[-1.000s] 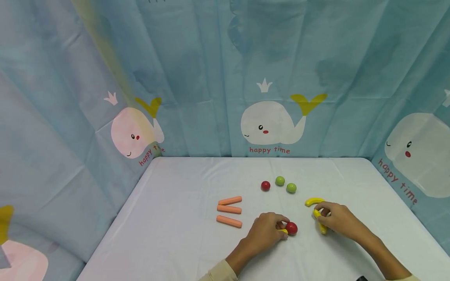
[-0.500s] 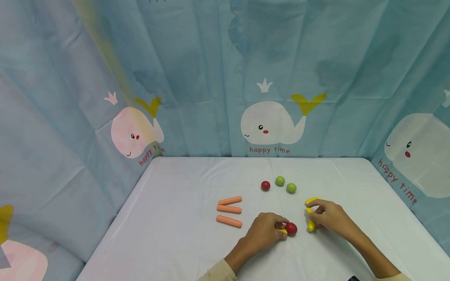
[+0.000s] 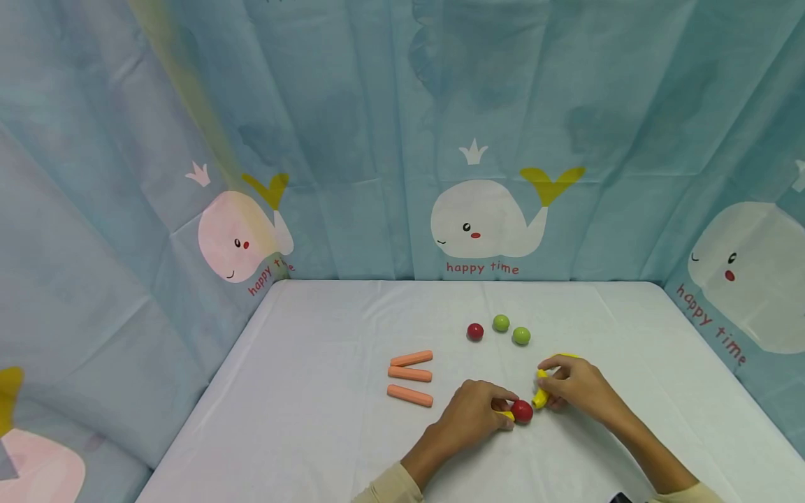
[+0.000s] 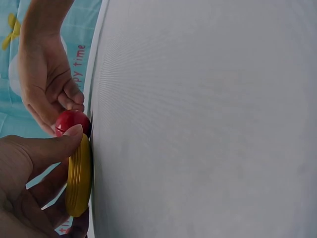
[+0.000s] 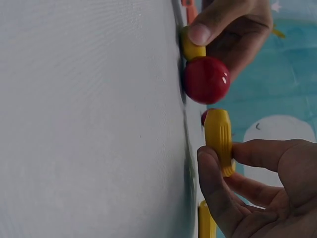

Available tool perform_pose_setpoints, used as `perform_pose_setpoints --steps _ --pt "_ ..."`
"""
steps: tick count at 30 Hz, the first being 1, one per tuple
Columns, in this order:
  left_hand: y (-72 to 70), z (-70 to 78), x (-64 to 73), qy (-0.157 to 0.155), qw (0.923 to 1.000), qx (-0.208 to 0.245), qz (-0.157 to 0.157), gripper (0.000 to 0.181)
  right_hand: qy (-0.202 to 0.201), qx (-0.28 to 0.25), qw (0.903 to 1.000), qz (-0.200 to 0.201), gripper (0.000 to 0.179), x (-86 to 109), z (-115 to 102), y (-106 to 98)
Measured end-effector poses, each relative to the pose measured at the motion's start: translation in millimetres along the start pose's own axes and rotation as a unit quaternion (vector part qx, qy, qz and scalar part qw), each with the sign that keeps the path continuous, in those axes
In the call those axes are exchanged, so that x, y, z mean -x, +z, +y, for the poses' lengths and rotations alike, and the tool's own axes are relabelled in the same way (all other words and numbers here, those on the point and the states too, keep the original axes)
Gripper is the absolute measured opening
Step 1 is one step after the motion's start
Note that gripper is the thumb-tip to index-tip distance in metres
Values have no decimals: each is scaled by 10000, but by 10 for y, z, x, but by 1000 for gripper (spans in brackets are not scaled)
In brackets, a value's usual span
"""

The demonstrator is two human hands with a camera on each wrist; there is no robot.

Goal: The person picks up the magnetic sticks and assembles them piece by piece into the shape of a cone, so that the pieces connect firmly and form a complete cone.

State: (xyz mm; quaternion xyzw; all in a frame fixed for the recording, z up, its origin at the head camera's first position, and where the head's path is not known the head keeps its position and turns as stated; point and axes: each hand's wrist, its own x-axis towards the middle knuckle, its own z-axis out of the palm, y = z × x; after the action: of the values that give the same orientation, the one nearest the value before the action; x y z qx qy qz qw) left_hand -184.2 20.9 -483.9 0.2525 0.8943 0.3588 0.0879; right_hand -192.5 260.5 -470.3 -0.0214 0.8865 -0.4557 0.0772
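Note:
My left hand [image 3: 473, 413] grips a yellow toy banana [image 4: 79, 181] low over the white table, mostly hidden by the fingers in the head view. A shiny red ball [image 3: 521, 411] touches the end of that banana, near the fingertips. To the ball's right, my right hand [image 3: 581, 388] pinches a second yellow toy banana [image 5: 219, 141] between thumb and fingers. A small gap separates this banana from the red ball. Behind the right hand lies a third toy banana [image 3: 569, 355], partly covered by the fingers.
Several pieces lie farther back on the white tabletop [image 3: 327, 405]: another red ball [image 3: 475, 332], a green ball [image 3: 501, 323] and a second green ball [image 3: 521, 336]. Left of my hands are three orange sticks [image 3: 410, 396]. A blue whale-print curtain [image 3: 377, 140] encloses the table.
The right hand has moved left, carrying its banana close to the red ball and away from the right side. The left hand has stayed almost still with its banana.

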Motion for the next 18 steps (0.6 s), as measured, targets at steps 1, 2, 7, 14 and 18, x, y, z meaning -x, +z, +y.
perform_pose_setpoints --steps 1,2,7,14,18 --pt "-3 0 0 -7 10000 -4 -14 36 6 -13 10000 8 37 -4 -5 7" --pt "-6 1 0 -15 10000 -23 -31 36 15 -29 10000 5 37 -8 -9 14" --pt "-20 11 -4 -63 9999 -25 -114 37 108 -123 9999 -38 37 -18 -18 41" --pt "-23 17 -4 -72 9999 -46 -145 38 160 -167 9997 -69 38 -17 -9 46" --pt "-15 9 -9 -46 9999 -54 -141 38 150 -195 9996 -107 38 -15 -3 47"
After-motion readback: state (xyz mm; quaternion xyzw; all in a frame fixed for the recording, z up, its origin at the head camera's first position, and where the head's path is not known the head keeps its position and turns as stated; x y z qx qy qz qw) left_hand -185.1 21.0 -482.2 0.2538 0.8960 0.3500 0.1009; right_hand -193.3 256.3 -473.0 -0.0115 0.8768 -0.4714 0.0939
